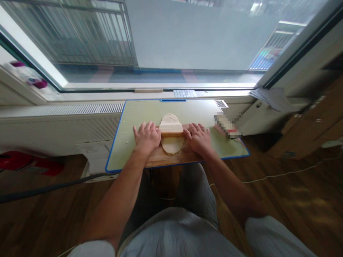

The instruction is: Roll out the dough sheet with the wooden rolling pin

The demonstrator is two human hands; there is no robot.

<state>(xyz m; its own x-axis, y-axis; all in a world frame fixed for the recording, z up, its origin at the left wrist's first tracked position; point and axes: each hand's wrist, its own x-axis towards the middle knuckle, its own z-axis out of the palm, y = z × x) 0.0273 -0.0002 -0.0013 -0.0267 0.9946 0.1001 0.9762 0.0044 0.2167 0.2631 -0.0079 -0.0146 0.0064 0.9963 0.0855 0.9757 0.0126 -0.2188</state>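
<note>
A wooden rolling pin (172, 134) lies across an oval sheet of pale dough (173, 145), which shows on both sides of it. My left hand (147, 136) is closed over the pin's left end, knuckles up. On the right end rests my right hand (198, 137), its fingers bent over the pin and the thumb towards the dough. Both palms hide the pin's ends. Under the dough is a wooden board (190, 156), partly covered by my hands and forearms.
The board lies on a small pale-green table (128, 121) with a blue rim. A pixelated item (227, 125) sits at its right side. Beyond are a radiator (88, 109) and window. A red fire extinguisher (29, 163) is at the left, a cardboard box (302, 132) at the right.
</note>
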